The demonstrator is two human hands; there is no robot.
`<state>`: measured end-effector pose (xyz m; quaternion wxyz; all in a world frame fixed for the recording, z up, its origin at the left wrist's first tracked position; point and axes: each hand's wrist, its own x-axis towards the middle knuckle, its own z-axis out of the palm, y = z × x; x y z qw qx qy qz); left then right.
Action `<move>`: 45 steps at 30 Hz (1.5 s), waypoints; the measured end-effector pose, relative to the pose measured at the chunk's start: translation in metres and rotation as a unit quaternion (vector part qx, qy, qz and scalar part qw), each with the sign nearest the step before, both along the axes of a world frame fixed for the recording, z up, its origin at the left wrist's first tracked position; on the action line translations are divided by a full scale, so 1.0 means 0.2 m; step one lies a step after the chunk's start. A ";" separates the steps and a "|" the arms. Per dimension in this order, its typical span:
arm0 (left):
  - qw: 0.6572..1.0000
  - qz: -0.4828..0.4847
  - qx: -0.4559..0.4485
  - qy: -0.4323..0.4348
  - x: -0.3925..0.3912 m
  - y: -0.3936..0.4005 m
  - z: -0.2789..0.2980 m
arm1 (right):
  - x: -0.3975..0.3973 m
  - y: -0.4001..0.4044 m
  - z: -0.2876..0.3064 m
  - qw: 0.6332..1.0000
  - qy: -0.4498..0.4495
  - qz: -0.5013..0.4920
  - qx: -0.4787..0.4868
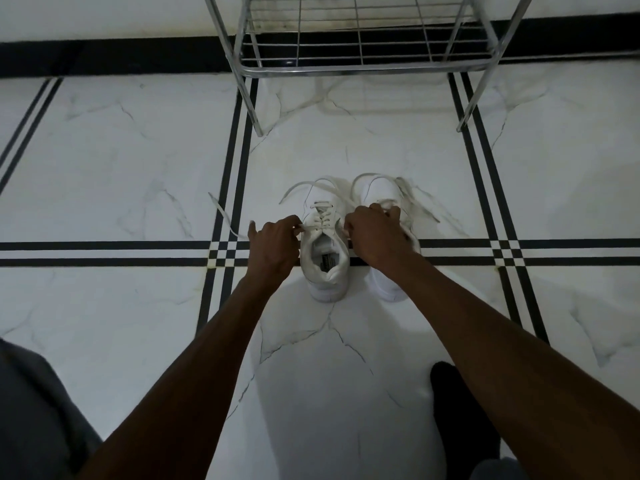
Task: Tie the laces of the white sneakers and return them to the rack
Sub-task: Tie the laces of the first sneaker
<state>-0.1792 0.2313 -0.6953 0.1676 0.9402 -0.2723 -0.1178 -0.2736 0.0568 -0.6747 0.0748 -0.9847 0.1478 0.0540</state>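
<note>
From the head view, I see my two arms reaching forward and down to the pair of white sneakers, which stand side by side on the marble floor [138,150], toes toward the metal rack [363,64]. The rack is well apart from them, further ahead. My left hand [273,245] pinches a lace end [221,216] at the left side of the left sneaker [325,247], fingers curled on it. My right hand [375,233] is curled also and covers the tongue area of the right sneaker [388,195]; it seems to hold a lace, but which one I cannot tell, because the hand hides it.

I judge the tying is at its beginning: the laces of both shoes lie loose, and no knot is visible. The next move calls for crossing both ends of one shoe and pulling them tight with equal tension, before any loop is made.
</note>
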 end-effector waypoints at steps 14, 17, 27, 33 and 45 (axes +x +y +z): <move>0.980 0.062 -0.170 0.082 0.00 -0.01 -0.05 | 0.08 0.00 0.04 0.994 -0.015 -0.046 0.101; 0.978 0.061 -0.172 0.097 0.02 0.01 -0.06 | 0.07 0.01 0.03 1.000 0.015 0.008 0.020; 0.956 0.101 -0.244 0.126 0.00 0.03 -0.04 | 0.03 0.02 -0.07 0.991 -0.031 0.083 -0.096; 0.933 0.138 -0.271 0.191 0.00 0.06 -0.07 | 0.04 0.03 -0.09 0.993 0.000 0.070 -0.098; 0.924 0.113 -0.271 0.246 0.00 0.10 -0.07 | 0.08 0.01 0.02 0.996 0.079 0.009 0.031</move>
